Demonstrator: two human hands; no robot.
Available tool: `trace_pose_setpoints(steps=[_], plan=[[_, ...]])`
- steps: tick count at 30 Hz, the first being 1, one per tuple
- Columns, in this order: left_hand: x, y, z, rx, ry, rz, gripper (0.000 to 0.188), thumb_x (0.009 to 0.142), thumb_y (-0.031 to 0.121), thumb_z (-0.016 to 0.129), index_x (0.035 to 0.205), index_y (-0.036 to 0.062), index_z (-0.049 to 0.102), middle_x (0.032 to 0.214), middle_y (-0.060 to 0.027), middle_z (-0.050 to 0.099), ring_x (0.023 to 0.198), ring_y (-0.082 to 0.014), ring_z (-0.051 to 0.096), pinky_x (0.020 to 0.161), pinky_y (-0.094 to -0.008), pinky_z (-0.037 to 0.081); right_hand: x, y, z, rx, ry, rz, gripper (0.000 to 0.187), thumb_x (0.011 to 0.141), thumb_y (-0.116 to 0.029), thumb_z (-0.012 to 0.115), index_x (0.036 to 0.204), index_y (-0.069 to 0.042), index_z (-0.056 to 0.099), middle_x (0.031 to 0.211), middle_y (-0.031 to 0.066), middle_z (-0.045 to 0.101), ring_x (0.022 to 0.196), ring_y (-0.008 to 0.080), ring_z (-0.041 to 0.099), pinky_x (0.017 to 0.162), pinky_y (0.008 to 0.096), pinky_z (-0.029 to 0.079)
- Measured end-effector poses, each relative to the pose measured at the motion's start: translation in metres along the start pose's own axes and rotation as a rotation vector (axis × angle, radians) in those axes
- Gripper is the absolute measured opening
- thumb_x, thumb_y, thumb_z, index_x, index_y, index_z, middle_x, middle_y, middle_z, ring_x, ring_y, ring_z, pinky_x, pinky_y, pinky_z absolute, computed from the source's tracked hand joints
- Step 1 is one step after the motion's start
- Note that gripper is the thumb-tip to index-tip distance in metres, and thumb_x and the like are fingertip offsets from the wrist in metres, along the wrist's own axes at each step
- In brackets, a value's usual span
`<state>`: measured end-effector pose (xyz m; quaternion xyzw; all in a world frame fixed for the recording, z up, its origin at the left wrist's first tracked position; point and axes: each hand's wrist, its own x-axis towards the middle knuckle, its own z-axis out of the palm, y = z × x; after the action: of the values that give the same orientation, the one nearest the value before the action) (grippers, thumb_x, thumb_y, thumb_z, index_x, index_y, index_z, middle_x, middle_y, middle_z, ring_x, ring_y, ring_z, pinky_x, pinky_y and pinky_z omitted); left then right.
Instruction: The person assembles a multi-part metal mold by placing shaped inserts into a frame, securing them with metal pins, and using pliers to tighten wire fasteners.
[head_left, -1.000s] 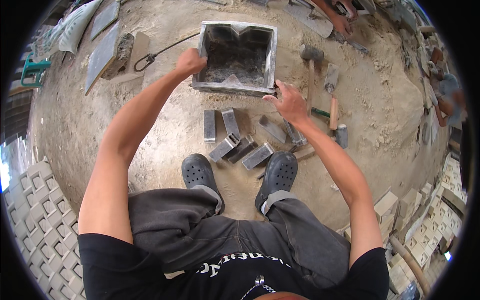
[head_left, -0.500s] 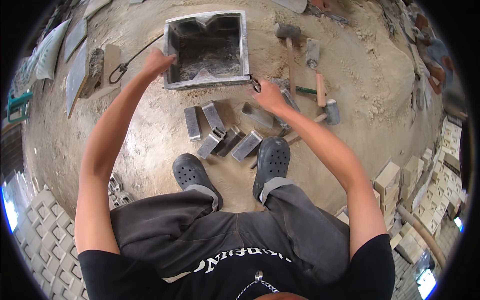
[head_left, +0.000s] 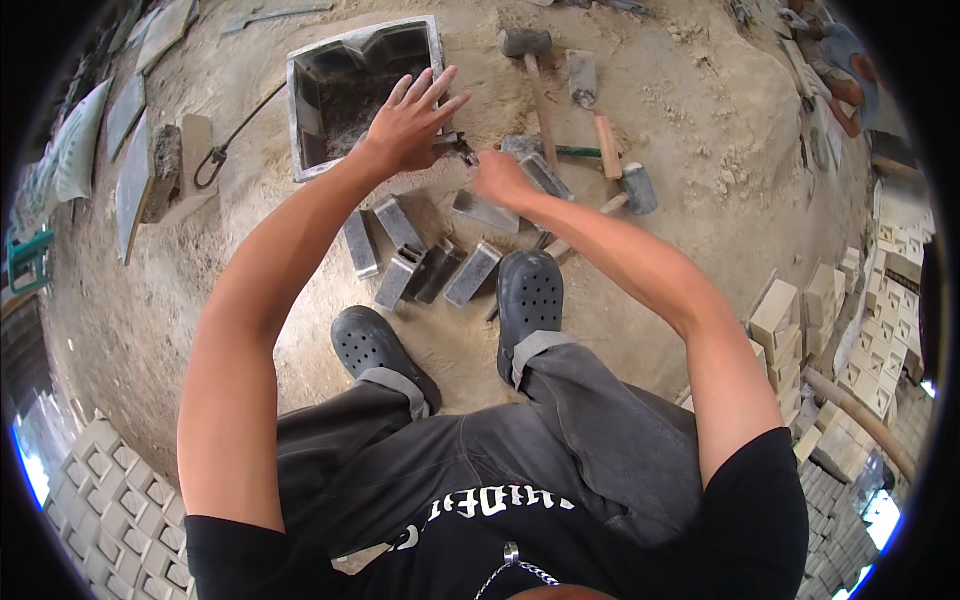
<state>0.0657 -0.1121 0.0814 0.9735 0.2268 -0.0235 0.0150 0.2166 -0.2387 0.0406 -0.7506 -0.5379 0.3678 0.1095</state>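
Observation:
A rectangular metal mould [head_left: 300, 120] with a notched far wall lies on the sandy ground. My left hand [head_left: 405, 125] is open with fingers spread over its near right corner, hiding part of the rim. Close beside it, my right hand [head_left: 497, 178] is closed around a small dark metal tool like pliers or a clamp [head_left: 464, 152], whose head is at that corner. Whether its jaws grip the rim cannot be made out. Just nearer to me lie several metal rectangular blocks [head_left: 472, 272], some of them hollow.
Right of the mould lie a mallet [head_left: 526, 42], a trowel [head_left: 606, 145] and another hammer [head_left: 638, 188]. A hooked rod [head_left: 212, 165] and flat slabs [head_left: 133, 185] lie left. Pale blocks [head_left: 778, 310] are stacked at right. Another person [head_left: 848, 70] is at the far right.
My left hand has let go of the mould's left wall and moved right to its near right corner, fingers spreading. My right hand keeps its grip on the tool there. The whole view has shifted.

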Motion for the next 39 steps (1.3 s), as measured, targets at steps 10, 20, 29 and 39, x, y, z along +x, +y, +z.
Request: trace_pose_setpoints(steps=[10,20,29,39], plan=[[0.001,-0.002,0.017,-0.243,0.147,0.105,0.066,0.082,0.029,0.074,0.139,0.0119,0.045,0.16,-0.0206,0.019,0.146,-0.0405,0.023,0.121,-0.0457,0.021,-0.012,-0.011,0.002,0.022,0.014,0.14,0.03,0.085,-0.013,0.059,0.108,0.006,0.062,0.102,0.0315,0.066,0.099,0.0461,0.065,0.089,0.0507,0.052],[-0.032,0.019,0.016,-0.245,0.381,-0.02,0.049,0.079,0.021,0.074,0.123,0.0149,0.054,0.137,-0.0061,0.052,0.129,-0.0248,0.048,0.112,-0.0445,0.032,0.056,0.02,-0.027,0.771,-0.337,0.047,0.043,0.091,-0.02,0.058,0.129,0.0,0.056,0.115,0.0145,0.066,0.102,0.0264,0.064,0.083,0.0386,0.056],[-0.055,0.064,0.018,-0.323,0.562,-0.313,0.02,0.084,0.021,0.072,0.1,0.0127,0.064,0.101,-0.0045,0.061,0.096,-0.0245,0.058,0.086,-0.0392,0.042,0.068,0.022,-0.033,0.782,-0.42,0.041,0.045,0.093,-0.033,0.069,0.124,0.0,0.062,0.119,0.01,0.064,0.103,0.0173,0.06,0.078,0.0308,0.056],[0.018,0.192,0.036,-1.414,0.309,-1.171,0.06,0.095,0.041,0.061,0.126,-0.0093,0.047,0.123,-0.0266,0.058,0.115,-0.0315,0.057,0.099,-0.0402,0.043,0.097,0.031,-0.04,0.732,-0.536,0.005,0.04,0.094,-0.028,0.064,0.121,0.001,0.064,0.106,0.009,0.069,0.093,0.0161,0.063,0.071,0.0358,0.054]])
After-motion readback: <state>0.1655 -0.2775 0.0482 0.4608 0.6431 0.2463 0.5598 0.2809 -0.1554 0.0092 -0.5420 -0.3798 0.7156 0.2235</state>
